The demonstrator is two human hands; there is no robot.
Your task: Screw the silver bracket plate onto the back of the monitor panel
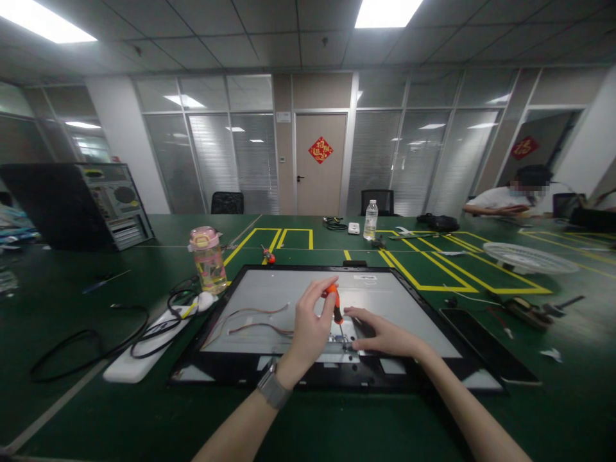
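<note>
A flat monitor panel (414, 314) with a black frame lies face down or back up on the green table; which I cannot tell. My left hand (310, 324), with a watch on its wrist, is closed round the orange and black handle of a screwdriver (335, 303). The screwdriver stands nearly upright, its tip down at a small metal bracket (349, 356) near the panel's front edge. My right hand (387, 335) rests beside that bracket, thumb and fingers apart around the tip. Thin wires (255, 311) lie across the panel to the left.
Left of the panel are a white power strip (139, 362), black cables (91, 333), a pink-lidded bottle (208, 260) and an open computer case (72, 205). To the right lie a dark flat strip (488, 346) and a white oval piece (529, 256). Another person (513, 196) sits far right.
</note>
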